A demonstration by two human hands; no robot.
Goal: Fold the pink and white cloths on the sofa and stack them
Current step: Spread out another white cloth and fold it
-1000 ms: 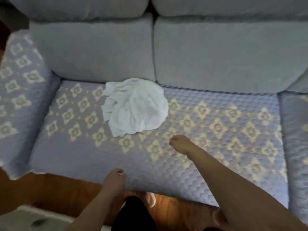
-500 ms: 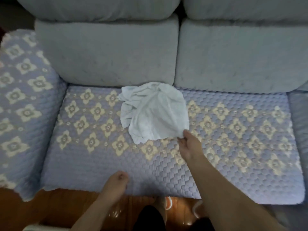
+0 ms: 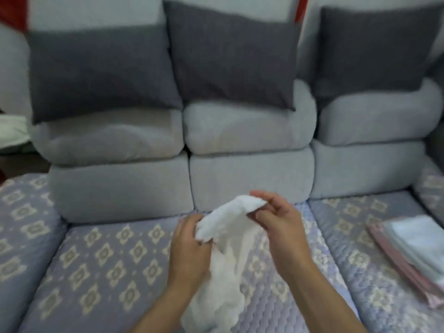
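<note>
- My left hand grips the crumpled white cloth, lifted above the sofa seat.
- My right hand pinches its top edge; next I likely need to find corners.
- Folded stack waits far right.

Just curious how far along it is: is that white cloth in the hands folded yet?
Not folded. The white cloth hangs bunched and crumpled between the left hand and right hand.
</note>
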